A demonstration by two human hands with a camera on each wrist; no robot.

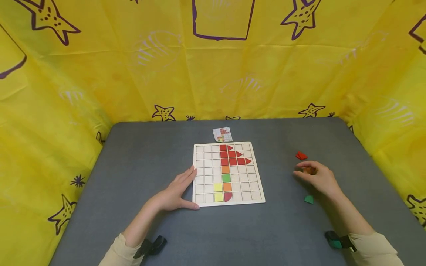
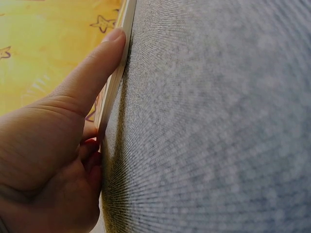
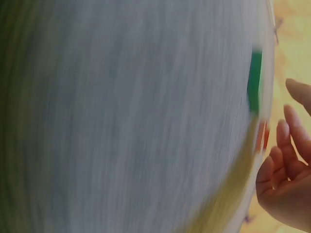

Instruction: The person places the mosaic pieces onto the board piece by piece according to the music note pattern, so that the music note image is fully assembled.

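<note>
A square wooden grid board (image 1: 206,204) lies in the middle of the table, with red squares and triangles in its upper rows. Below them sit orange, green (image 1: 226,178) and yellow squares and a dark red quarter-round piece (image 1: 227,196). My left hand (image 1: 176,190) rests against the board's left side, fingers straight along the edge and thumb (image 2: 104,60) at the near corner. My right hand (image 1: 317,179) hovers at the right with relaxed fingers, nothing between them. Behind it an orange piece (image 1: 310,170) is partly hidden; red pieces (image 1: 301,156) lie just beyond.
A small pattern card (image 1: 222,135) lies behind the board. One green rounded piece (image 1: 308,199) is on the grey table (image 1: 149,147) nearer me, and another green bit (image 1: 336,244) shows by the right wrist camera. Yellow patterned cloth (image 1: 213,81) hangs around the table.
</note>
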